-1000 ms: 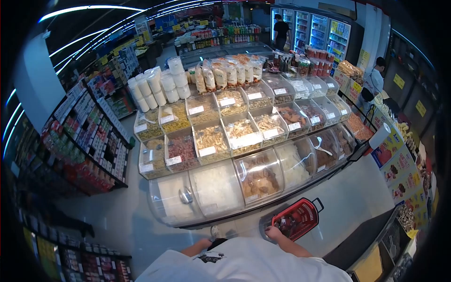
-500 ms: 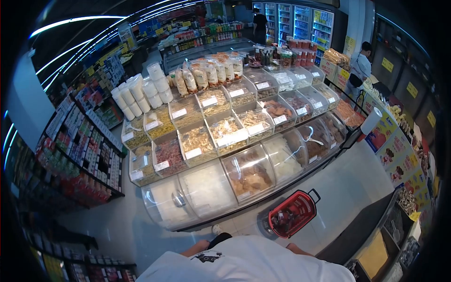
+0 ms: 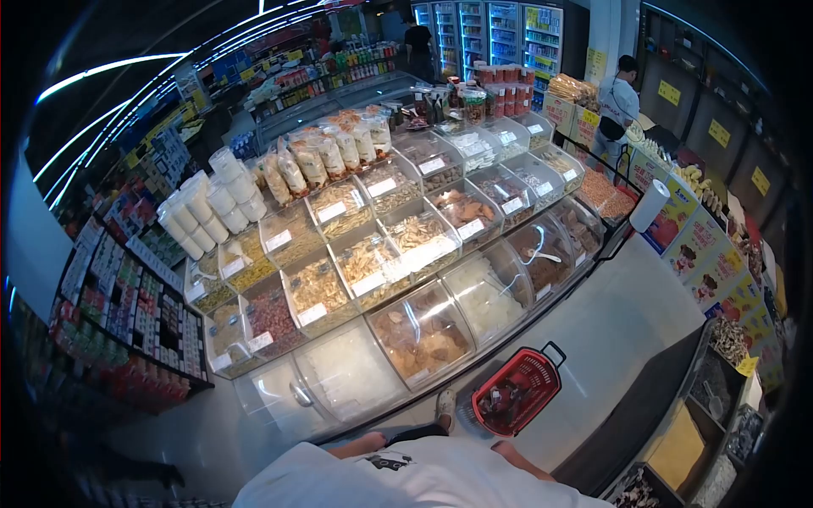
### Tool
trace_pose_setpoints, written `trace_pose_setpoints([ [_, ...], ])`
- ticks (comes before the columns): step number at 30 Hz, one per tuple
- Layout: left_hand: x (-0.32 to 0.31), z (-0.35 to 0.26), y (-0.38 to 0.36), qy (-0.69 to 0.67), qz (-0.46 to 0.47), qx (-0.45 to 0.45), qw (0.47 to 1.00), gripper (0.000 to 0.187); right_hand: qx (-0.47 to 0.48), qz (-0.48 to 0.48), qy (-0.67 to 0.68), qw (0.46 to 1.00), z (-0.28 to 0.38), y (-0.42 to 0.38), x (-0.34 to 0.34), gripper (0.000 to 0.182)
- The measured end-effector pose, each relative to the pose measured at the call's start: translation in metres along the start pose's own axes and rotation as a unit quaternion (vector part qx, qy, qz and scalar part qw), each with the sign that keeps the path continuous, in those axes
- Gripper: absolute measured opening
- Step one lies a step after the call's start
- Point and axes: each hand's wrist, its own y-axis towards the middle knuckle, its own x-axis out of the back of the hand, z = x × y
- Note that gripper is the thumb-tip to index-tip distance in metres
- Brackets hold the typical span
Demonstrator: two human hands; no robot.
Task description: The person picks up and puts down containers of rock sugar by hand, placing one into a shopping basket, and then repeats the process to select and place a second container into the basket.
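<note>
At the bottom of the head view, my left hand [image 3: 367, 443] is low by my dark trouser leg, its fingers hard to make out. Low on the other side of my white shirt is my right hand [image 3: 508, 451], just short of a red shopping basket [image 3: 542, 398]; its fingers do not show clearly. The basket is on the floor with dark and reddish items inside and its black handle pointing away from me. Ahead stands a tiered display of clear bins [image 3: 423, 339] holding dried foods, with white labels. A white scoop [image 3: 546, 256] lies in one front bin.
White containers [image 3: 224, 195] and bagged goods [image 3: 330, 152] top the display. Shelves of packaged goods [image 3: 118, 313] line the left. More bins [image 3: 677, 449] are close at the right. A person in white [image 3: 621, 97] stands at the back right, another in dark clothes farther off.
My view has turned right and shifted a little, so the display and basket appear farther left. My shoe shows more beside the basket. Both hands stay low.
</note>
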Motion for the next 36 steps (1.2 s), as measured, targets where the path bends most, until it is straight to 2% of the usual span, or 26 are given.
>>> trace_pose_setpoints([
  [1,0.008,0.001,0.012,0.033,0.015,-0.024,0.999,0.03,-0.085,-0.01,0.031,0.996,0.003,0.002,0.0,0.026],
  [2,0.016,0.003,0.023,0.065,0.03,-0.047,0.996,0.03,-0.019,-0.057,0.007,0.998,-0.009,0.007,-0.007,0.026],
  [3,0.023,0.002,0.03,0.097,0.048,-0.071,0.992,0.031,-0.026,-0.058,0.009,0.998,-0.005,0.006,-0.001,0.026],
  [6,0.057,-0.009,0.075,0.194,0.093,-0.156,0.964,0.033,-0.075,-0.091,-0.004,0.993,0.002,0.008,0.039,0.026],
  [9,0.058,-0.023,0.119,0.28,0.148,-0.248,0.916,0.036,-0.144,-0.112,-0.015,0.983,0.003,-0.019,0.071,0.027],
  [11,0.073,-0.043,0.135,0.259,0.201,-0.239,0.914,0.038,-0.19,-0.12,-0.023,0.974,0.007,-0.039,0.091,0.028],
  [12,0.09,-0.063,0.13,0.077,0.21,-0.08,0.971,0.043,-0.235,-0.104,0.034,0.966,-0.003,-0.035,0.103,0.029],
  [13,0.104,-0.083,0.122,-0.105,0.208,0.091,0.968,0.047,-0.278,-0.087,0.09,0.952,-0.014,-0.029,0.115,0.03],
  [14,0.117,-0.104,0.115,-0.103,0.216,0.088,0.967,0.047,-0.286,-0.086,0.092,0.95,-0.007,-0.032,0.129,0.03],
  [16,0.139,-0.135,0.117,-0.223,0.163,0.126,0.953,0.054,-0.297,-0.14,0.185,0.926,0.01,-0.032,0.155,0.028],
  [19,0.135,-0.136,0.154,-0.18,0.214,0.148,0.949,0.059,-0.271,-0.198,0.192,0.922,0.013,-0.021,0.158,0.029],
  [23,0.158,-0.167,0.15,-0.15,0.205,0.15,0.955,0.059,-0.278,-0.162,0.216,0.922,0.031,-0.018,0.154,0.032],
  [25,0.161,-0.177,0.151,-0.107,0.227,0.127,0.96,0.055,-0.198,-0.188,0.121,0.955,0.029,-0.022,0.142,0.038],
  [26,0.16,-0.18,0.15,-0.113,0.225,0.132,0.959,0.055,-0.194,-0.181,0.117,0.957,0.028,-0.025,0.138,0.038],
  [28,0.153,-0.189,0.154,-0.147,0.21,0.15,0.955,0.056,-0.243,-0.16,0.129,0.948,0.034,-0.041,0.146,0.036],
  [33,0.115,-0.225,0.144,-0.288,0.173,0.188,0.923,0.055,-0.202,-0.098,0.042,0.974,-0.031,-0.046,0.195,0.036],
  [35,0.08,-0.251,0.143,-0.315,0.138,0.223,0.912,0.054,-0.185,-0.087,-0.009,0.979,-0.073,-0.042,0.225,0.036],
  [36,0.061,-0.264,0.141,-0.312,0.102,0.226,0.917,0.06,-0.17,-0.085,-0.013,0.982,-0.113,-0.035,0.231,0.035],
])
